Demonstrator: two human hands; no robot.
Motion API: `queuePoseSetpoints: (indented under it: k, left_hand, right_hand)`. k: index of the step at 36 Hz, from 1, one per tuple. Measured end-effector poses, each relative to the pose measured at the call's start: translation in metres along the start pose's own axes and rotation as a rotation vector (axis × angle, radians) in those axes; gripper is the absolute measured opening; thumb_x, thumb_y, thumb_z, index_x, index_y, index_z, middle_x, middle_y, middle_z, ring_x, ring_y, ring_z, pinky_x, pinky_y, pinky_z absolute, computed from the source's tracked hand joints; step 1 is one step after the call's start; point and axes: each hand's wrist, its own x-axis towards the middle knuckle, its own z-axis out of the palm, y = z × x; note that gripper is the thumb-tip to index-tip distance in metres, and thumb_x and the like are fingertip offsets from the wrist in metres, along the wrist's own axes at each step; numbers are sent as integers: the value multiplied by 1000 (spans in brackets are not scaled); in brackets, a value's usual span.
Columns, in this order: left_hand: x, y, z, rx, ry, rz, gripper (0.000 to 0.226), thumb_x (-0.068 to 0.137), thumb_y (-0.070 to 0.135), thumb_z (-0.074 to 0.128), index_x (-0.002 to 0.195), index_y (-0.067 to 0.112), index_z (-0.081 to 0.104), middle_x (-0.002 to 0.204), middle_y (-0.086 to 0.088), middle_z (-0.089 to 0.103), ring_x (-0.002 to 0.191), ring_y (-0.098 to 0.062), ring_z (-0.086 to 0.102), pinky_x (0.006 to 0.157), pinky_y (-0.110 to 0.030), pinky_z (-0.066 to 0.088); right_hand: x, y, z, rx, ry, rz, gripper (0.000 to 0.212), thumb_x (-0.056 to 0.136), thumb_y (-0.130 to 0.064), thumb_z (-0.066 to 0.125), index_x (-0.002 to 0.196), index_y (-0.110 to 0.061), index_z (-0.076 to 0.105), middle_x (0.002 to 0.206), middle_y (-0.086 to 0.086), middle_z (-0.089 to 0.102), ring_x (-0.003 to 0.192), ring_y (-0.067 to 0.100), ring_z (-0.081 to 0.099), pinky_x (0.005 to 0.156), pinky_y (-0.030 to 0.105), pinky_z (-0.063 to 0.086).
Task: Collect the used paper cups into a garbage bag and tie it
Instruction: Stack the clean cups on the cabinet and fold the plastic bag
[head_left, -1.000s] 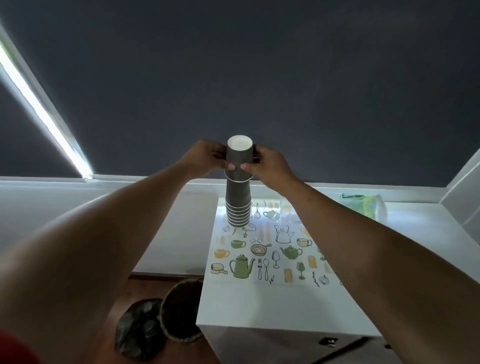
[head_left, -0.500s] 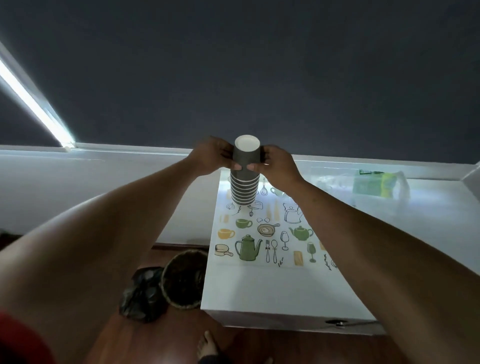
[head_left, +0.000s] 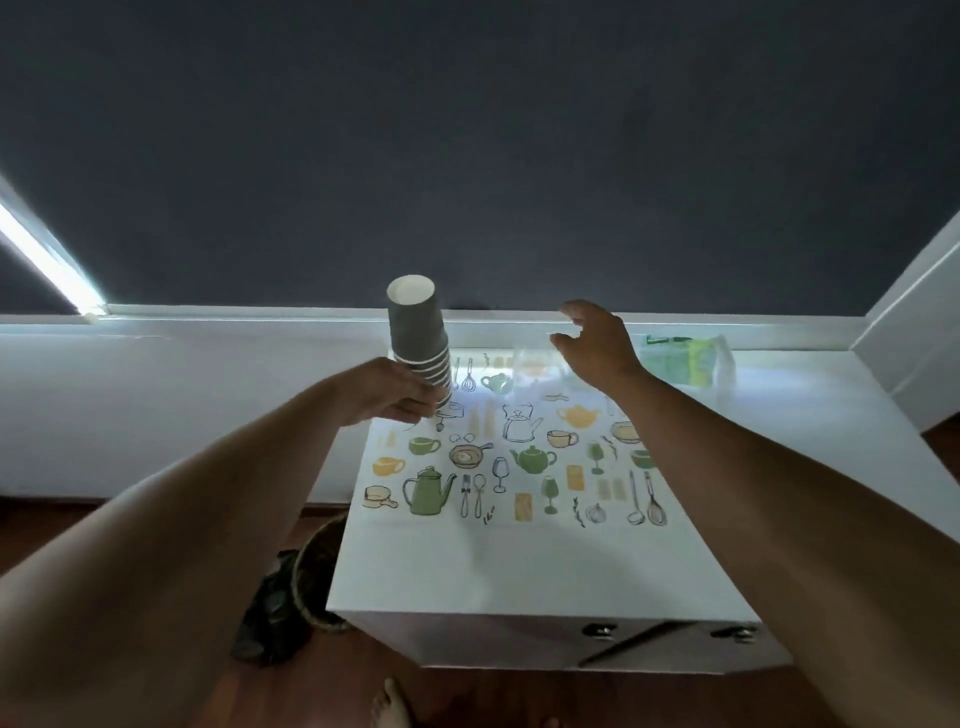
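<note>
- One stack of dark paper cups (head_left: 420, 343), nested upside down with the white base of the top cup facing up, leans slightly to the left above the far left corner of the white counter (head_left: 519, 566).
- The left hand (head_left: 397, 397) closes its grip around the bottom of the stack, fingers wrapped over the lowest rims; the stack appears lifted just off the surface, though contact with the counter cannot be told for certain.
- The right hand (head_left: 595, 345) hovers well apart from the cups, its grip spread open and holding nothing, fingers curved above the far edge of the counter.
- A printed mat (head_left: 519, 457) with teapots, cups and utensils in green and yellow covers the far half of the counter.
- A clear plastic package with green contents (head_left: 691, 358) lies on the counter's far right, beyond the open hand; what it contains is too blurred to tell.
- On the wooden floor (head_left: 322, 686) to the left of the counter, a round woven basket (head_left: 317, 577) stands beside a crumpled dark bag (head_left: 270, 618).
- Bare toes (head_left: 389, 706) show at the bottom edge, just in front of the counter.
- A dark blind (head_left: 467, 156) fills the background above a white sill (head_left: 208, 314).
</note>
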Motion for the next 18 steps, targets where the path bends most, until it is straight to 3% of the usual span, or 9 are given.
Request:
queuePoseSetpoints:
  k: [2, 5, 8, 11, 13, 14, 16, 18]
  left_hand:
    - [11, 1, 31, -65, 19, -23, 82, 62, 40, 89, 122, -7, 58, 115, -26, 68, 108, -36, 67, 96, -43, 54]
    - [25, 13, 69, -90, 114, -94, 75, 80, 46, 73, 130, -5, 51, 117, -18, 63, 104, -29, 65, 94, -41, 55]
    - [50, 34, 115, -20, 228, -126, 74, 79, 58, 70, 127, 4, 50, 110, -10, 57, 106, -28, 60, 93, -44, 53]
    - [68, 48, 141, -19, 377, -167, 101, 68, 68, 72, 138, 2, 41, 95, -13, 56, 98, -29, 60, 94, -46, 51]
    - [80, 53, 154, -41, 419, -186, 111, 68, 66, 74, 149, 7, 27, 109, -18, 61, 108, -29, 59, 95, -41, 48]
    - [90, 55, 161, -58, 433, -198, 109, 69, 62, 76, 149, 7, 28, 115, -20, 62, 111, -29, 59, 94, -40, 47]
    - [100, 56, 168, 0, 478, -202, 84, 74, 56, 76, 136, 8, 45, 113, -20, 66, 105, -28, 63, 86, -34, 51]
    - [103, 55, 173, 75, 524, -196, 57, 83, 48, 71, 122, 8, 58, 110, -15, 68, 97, -28, 64, 73, -28, 49]
  right_hand:
    - [-4, 20, -25, -80, 20, 16, 48, 88, -15, 64, 136, -10, 53, 141, 5, 53, 131, 21, 49, 106, 24, 34]
    - [-8, 44, -50, -127, 65, 68, 47, 88, -13, 62, 134, -12, 53, 143, 4, 52, 132, 22, 48, 107, 26, 33]
    - [-16, 83, -91, -163, 140, 144, 48, 85, -8, 61, 133, -11, 54, 142, 5, 50, 133, 23, 46, 108, 27, 34]
    - [-19, 115, -112, -198, 192, 276, 58, 83, -15, 63, 139, -12, 47, 143, 9, 45, 135, 27, 40, 106, 36, 37]
    - [-20, 132, -120, -181, 185, 409, 69, 84, -26, 65, 146, -14, 37, 144, 12, 43, 134, 31, 40, 104, 41, 41]
    - [-21, 140, -124, -132, 166, 481, 75, 84, -30, 66, 149, -15, 31, 145, 13, 43, 133, 32, 42, 102, 40, 42]
    - [-22, 150, -123, 35, 143, 593, 82, 85, -33, 68, 152, -14, 25, 147, 10, 43, 131, 31, 46, 96, 33, 42]
    - [-24, 158, -121, 189, 140, 660, 82, 82, -35, 72, 150, -13, 31, 139, 9, 50, 121, 29, 53, 85, 30, 42]
